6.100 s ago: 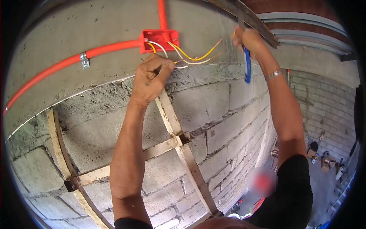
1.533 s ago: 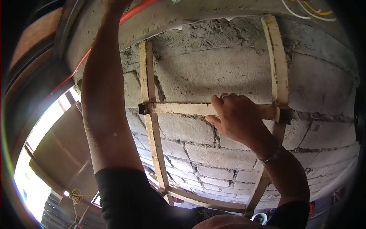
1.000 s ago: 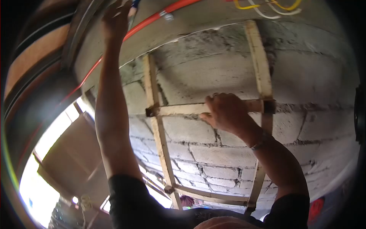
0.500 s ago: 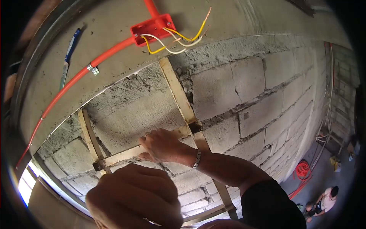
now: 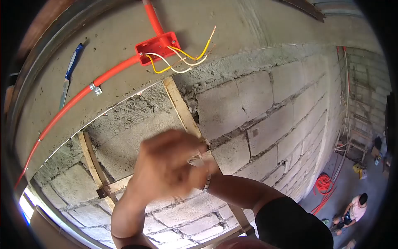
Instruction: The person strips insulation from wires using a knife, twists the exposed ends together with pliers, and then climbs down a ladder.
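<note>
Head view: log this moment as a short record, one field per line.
Left hand: raised, motion-blurred; grip unclear
Right hand: partly hidden behind the left hand; grip unclear
Red box: on the wall, open
Yellow wire and white wire: protruding from the box
Blue-handled blade: tip at the red conduit
Cream frame: behind the hands
Background: seated person, red coil

Open red box [image 5: 151, 41], wall-mounted; yellow wires [image 5: 205, 50], white wires [image 5: 198, 63] protruding, some tips bared.

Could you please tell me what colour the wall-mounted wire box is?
The box is red, seen best in the head view.
</note>
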Tool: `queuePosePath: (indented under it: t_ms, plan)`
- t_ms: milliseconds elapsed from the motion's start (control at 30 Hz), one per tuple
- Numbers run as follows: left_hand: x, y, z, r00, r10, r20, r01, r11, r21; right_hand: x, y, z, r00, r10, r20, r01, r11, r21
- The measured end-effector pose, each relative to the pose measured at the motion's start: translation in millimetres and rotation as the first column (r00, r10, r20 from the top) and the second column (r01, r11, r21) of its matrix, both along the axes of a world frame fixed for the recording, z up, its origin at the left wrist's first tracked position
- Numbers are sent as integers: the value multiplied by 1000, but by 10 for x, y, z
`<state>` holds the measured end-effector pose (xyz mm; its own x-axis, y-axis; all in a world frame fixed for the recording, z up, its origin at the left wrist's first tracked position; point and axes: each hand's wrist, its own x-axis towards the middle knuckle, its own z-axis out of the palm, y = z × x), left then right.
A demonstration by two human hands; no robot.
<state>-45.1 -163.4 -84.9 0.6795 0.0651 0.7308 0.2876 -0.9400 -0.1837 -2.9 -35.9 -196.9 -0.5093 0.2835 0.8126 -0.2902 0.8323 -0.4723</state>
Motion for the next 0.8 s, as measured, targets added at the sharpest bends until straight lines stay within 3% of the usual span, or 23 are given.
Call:
queuePosePath:
  t_ms: [33,67,100,167,200,267,433,533,633,733,800]
  plan:
    - [58,229,14,991,76,113,-86,992,87,-287,362,-303,936,-343,-73,346,870,352]
    - [93,467,59,976,126,180,-153,977,147,-442,559,-460,765,-591,-258,603,515,609]
    - [129,647,126,954,137,267,-194,961,200,-362,445,-354,765,-590,-257,601,511,615]
    - [199,959,254,925,136,355,-234,939,250,-94,57,-35,614,-786,73,531,480,698]
    - [229,1106,299,908,141,394,-282,902,327,-81,54,-36,680,-732,-36,555,483,677]
    - [277,1270,356,888,143,437,-332,858,392,-57,27,-25,679,-734,-32,546,475,691]
    - [442,1355,466,935,133,330,-302,786,540,-219,326,-231,653,-748,-120,580,393,713]
    - [458,1384,513,938,150,311,-295,817,495,-185,285,-207,687,-709,-157,571,394,720]
    - [386,1410,562,940,192,281,-314,810,495,-70,87,-83,741,-665,-92,535,502,680]
    - [330,1439,578,957,216,194,-287,802,523,-85,66,-113,674,-737,-41,562,476,677]
    - [313,1396,561,949,259,179,-315,788,529,-85,91,-164,624,-758,-190,634,349,690]
